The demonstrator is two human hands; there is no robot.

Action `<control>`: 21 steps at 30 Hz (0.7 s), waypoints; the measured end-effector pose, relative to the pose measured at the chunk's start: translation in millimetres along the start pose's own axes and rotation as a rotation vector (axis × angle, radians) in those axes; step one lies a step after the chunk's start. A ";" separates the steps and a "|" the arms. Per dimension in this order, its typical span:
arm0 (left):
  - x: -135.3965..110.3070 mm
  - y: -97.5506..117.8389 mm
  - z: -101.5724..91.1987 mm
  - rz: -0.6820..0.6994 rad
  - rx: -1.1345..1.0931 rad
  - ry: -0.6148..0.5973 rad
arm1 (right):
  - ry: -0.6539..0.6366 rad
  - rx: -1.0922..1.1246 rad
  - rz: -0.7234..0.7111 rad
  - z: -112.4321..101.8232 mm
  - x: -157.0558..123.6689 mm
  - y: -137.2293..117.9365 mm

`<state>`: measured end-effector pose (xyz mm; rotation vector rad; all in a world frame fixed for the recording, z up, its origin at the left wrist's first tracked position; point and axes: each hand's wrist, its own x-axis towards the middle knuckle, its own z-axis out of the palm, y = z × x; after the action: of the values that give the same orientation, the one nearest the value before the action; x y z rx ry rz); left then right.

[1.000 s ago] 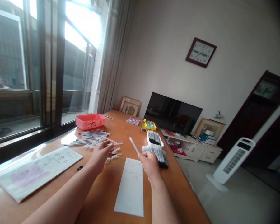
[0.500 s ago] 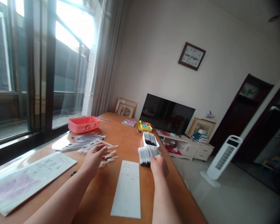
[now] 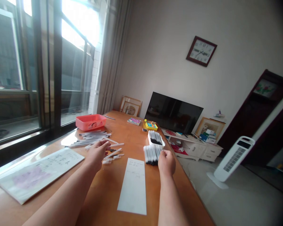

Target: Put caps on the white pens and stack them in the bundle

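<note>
My left hand (image 3: 97, 153) hovers with fingers loosely spread over loose white pens and small pen parts (image 3: 113, 154) on the orange table (image 3: 129, 138). My right hand (image 3: 166, 162) is curled closed at the right edge of a stacked pile of white pens with black ends (image 3: 151, 154); I see nothing in it. A white box (image 3: 155, 138) filled with more such pens stands just behind the pile. A long white paper strip (image 3: 133, 185) lies between my forearms.
A spread of loose white pens (image 3: 94, 138) and a red tray (image 3: 91, 121) lie at the left by the window. A large printed sheet (image 3: 37, 172) lies near left. A yellow box (image 3: 151, 125) and booklet (image 3: 135, 121) sit farther back. The table's right edge drops to the floor, where a white fan (image 3: 233, 158) stands.
One second ago my right hand held a white pen upright; it laid the pen on the pile and now sits closed beside it. My left hand stayed over the loose pens.
</note>
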<state>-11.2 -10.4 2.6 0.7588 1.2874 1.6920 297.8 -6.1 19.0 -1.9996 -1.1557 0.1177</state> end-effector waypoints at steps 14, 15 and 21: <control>16.8 -5.9 -24.7 0.291 0.843 -0.038 | -0.195 0.286 -0.412 35.9 -51.7 -28.5; 17.2 -7.0 -25.2 0.306 0.970 -0.055 | -0.205 0.287 -0.416 36.5 -53.3 -29.3; 11.4 -5.9 -22.3 0.294 1.398 -0.099 | -0.241 0.295 -0.454 37.1 -58.5 -32.8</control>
<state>-33.8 -9.5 -9.7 1.8269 2.3078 0.6800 225.1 -20.1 -0.8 -1.4557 -1.6168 0.2837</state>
